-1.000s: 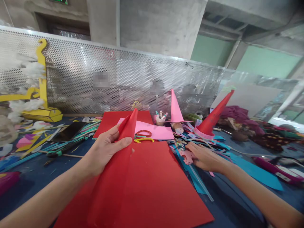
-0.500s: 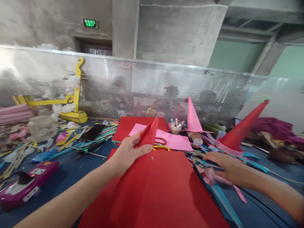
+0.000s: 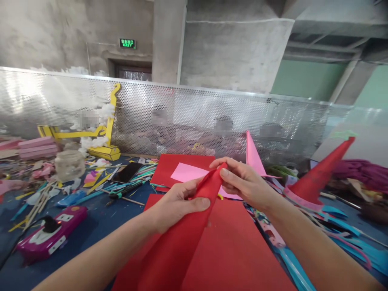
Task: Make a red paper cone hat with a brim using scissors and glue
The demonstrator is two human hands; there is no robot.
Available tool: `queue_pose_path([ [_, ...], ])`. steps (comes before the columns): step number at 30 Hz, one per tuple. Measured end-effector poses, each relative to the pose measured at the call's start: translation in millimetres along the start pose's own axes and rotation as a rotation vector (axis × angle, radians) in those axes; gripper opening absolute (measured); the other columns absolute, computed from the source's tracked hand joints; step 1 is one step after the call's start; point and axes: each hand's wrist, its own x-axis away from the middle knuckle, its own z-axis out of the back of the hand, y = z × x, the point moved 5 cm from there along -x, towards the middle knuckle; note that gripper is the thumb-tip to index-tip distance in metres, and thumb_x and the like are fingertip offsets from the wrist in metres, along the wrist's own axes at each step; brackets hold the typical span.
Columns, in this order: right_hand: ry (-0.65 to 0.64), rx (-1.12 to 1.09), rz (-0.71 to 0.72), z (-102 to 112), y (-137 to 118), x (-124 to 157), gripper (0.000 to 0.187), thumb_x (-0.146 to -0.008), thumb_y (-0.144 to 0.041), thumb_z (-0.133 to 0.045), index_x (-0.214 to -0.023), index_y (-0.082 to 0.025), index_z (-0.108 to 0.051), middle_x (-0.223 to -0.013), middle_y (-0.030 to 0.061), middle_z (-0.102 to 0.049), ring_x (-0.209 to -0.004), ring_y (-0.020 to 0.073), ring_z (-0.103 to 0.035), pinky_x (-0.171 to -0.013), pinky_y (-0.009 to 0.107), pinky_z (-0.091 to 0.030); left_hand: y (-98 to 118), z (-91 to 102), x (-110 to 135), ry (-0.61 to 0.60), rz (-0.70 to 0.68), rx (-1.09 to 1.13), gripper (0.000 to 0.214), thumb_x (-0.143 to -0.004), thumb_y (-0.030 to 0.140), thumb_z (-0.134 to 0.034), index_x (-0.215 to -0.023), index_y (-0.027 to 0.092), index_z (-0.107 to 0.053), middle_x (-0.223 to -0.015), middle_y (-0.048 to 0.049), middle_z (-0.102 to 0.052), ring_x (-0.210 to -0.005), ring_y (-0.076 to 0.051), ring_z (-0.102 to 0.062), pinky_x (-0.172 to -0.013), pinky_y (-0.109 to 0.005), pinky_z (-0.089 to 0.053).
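A large red paper sheet (image 3: 230,250) lies before me on the blue table, its left part rolled up towards a point. My left hand (image 3: 177,204) is closed round the rolled red paper, thumb on top. My right hand (image 3: 242,182) pinches the tip of the same roll from the right. Behind them lie a pink sheet (image 3: 186,173) on another red sheet (image 3: 169,165), and a pink paper cone (image 3: 252,155) stands upright.
A red cone (image 3: 318,173) with a pink brim stands at right among blue and pink paper scraps. At left are a purple glue gun (image 3: 48,236), a black phone (image 3: 127,172), sticks and a glass jar (image 3: 69,165). A perforated metal screen (image 3: 182,109) runs across the back, with people behind it.
My right hand left the scraps at the right and came up to pinch the tip of the rolled red paper. The view swung left and up.
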Motion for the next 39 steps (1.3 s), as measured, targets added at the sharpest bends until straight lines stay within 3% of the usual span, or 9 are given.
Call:
queue_pose_path([
  [4, 0.027, -0.066, 0.001, 0.1, 1.6, -2.3, 0.025, -0.090, -0.043, -0.061, -0.095, -0.019, -0.055, -0.054, -0.0113, -0.031, -0.041, 0.0031, -0.021, -0.039, 0.019, -0.015, 3.8, -0.8, 1.2, 0.018, 0.013, -0.103, 0.063, -0.083, 0.032, -0.067, -0.142, 0.023, -0.046, -0.074, -0.0039, -0.068, -0.060, -0.013, -0.063, -0.057, -0.022, -0.049],
  [12, 0.167, 0.010, 0.023, -4.1, -8.1, 2.4, 0.025, -0.087, -0.041, -0.066, -0.086, -0.018, -0.057, -0.054, -0.0105, -0.035, -0.040, 0.0019, -0.023, -0.037, 0.018, -0.016, 2.1, 1.6, 2.4, 0.081, -0.079, -0.464, 0.060, -0.092, 0.038, -0.053, -0.149, 0.032, -0.034, -0.077, -0.0016, -0.068, -0.069, -0.016, -0.061, -0.065, -0.027, -0.049],
  [17, 0.201, -0.015, 0.012, -4.0, -10.1, 2.8, 0.024, -0.086, -0.040, -0.066, -0.084, -0.018, -0.057, -0.052, -0.0104, -0.034, -0.040, 0.0022, -0.024, -0.037, 0.018, -0.016, 6.3, 1.3, 1.7, 0.130, -0.243, -0.620, 0.058, -0.091, 0.040, -0.055, -0.147, 0.029, -0.040, -0.117, -0.0094, -0.065, -0.101, -0.024, -0.061, -0.090, -0.037, -0.048],
  [21, 0.225, -0.016, -0.004, -3.2, -9.6, 1.2, 0.026, -0.084, -0.040, -0.068, -0.081, -0.017, -0.057, -0.052, -0.0101, -0.035, -0.040, 0.0023, -0.023, -0.037, 0.019, -0.015, 7.8, -0.7, 1.2, 0.126, -0.393, -0.739, 0.054, -0.095, 0.035, -0.050, -0.147, 0.027, -0.038, -0.144, -0.0087, -0.050, -0.132, -0.026, -0.045, -0.112, -0.039, -0.032],
  [24, 0.240, -0.019, -0.006, -3.3, -9.2, 1.2, 0.026, -0.083, -0.040, -0.069, -0.079, -0.017, -0.057, -0.052, -0.0099, -0.035, -0.040, 0.0021, -0.023, -0.037, 0.018, -0.015, 4.6, -0.4, 1.2, 0.125, -0.405, -0.819, 0.055, -0.096, 0.032, -0.047, -0.149, 0.024, -0.033, -0.151, -0.0091, -0.042, -0.139, -0.025, -0.037, -0.116, -0.040, -0.028],
  [28, 0.242, -0.025, -0.010, -4.0, -9.5, 1.8, 0.025, -0.084, -0.039, -0.069, -0.080, -0.018, -0.058, -0.052, -0.0101, -0.035, -0.040, 0.0020, -0.025, -0.037, 0.018, -0.016, 2.5, 1.2, 1.9, 0.151, -0.386, -0.838, 0.053, -0.095, 0.030, -0.049, -0.145, 0.022, -0.031, -0.148, -0.0115, -0.043, -0.135, -0.025, -0.042, -0.112, -0.042, -0.034],
  [34, 0.266, -0.034, 0.000, -3.5, -12.2, -0.5, 0.024, -0.082, -0.038, -0.071, -0.078, -0.018, -0.059, -0.053, -0.0097, -0.037, -0.041, 0.0011, -0.026, -0.037, 0.017, -0.017, -0.4, 4.5, 1.6, 0.151, -0.426, -0.748, 0.032, -0.096, 0.031, -0.048, -0.127, 0.026, -0.039, -0.128, -0.0081, -0.053, -0.120, -0.021, -0.052, -0.099, -0.038, -0.043],
  [39, 0.211, -0.099, -0.049, -5.1, -9.6, -1.0, 0.020, -0.083, -0.036, -0.069, -0.091, -0.019, -0.063, -0.054, -0.0106, -0.036, -0.038, 0.0004, -0.023, -0.036, 0.018, -0.013, -1.4, 5.5, 0.4, 0.146, -0.392, -0.782, 0.027, -0.096, 0.031, -0.048, -0.121, 0.026, -0.042, -0.121, -0.0057, -0.055, -0.117, -0.021, -0.052, -0.097, -0.037, -0.042],
])
